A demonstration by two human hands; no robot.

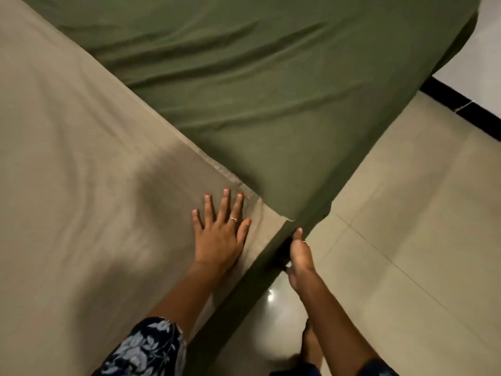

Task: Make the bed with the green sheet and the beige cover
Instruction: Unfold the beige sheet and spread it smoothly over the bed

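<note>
Grip, right hand (299, 256): curled at the bed's side edge, thumb up along the hanging green sheet (244, 104), fingers turned under into a dark gap; it seems to pinch the sheet's side there, but the fingertips are hidden, so the hold itself is hard to confirm.
Grip, left hand (221, 232): flat, fingers spread, palm pressing on the beige cover (67, 158) just beside its hemmed corner; a ring (233, 219) shows on one finger.
Cover: lies over the left part of the bed, its hem running diagonally from upper left down to the corner near the left hand; soft folds ripple across it; its left and lower reaches are cut off by the frame.
Sheet: spread over the upper middle of the bed with long creases, touching the cover's hem, and draped down the side as a dark band between the two hands; its top is cut off, and its lower end is lost behind the left arm.
Sleeve (146, 348): dark floral cloth on the left arm, partly out of frame.
Floor (406, 213): pale glossy tiles to the right, with a bright glare spot below the right hand.
Foot (310, 346): blurred and dim below the right forearm.
Dark strip (461, 101): crosses the floor at upper right; what it is cannot be told.
</note>
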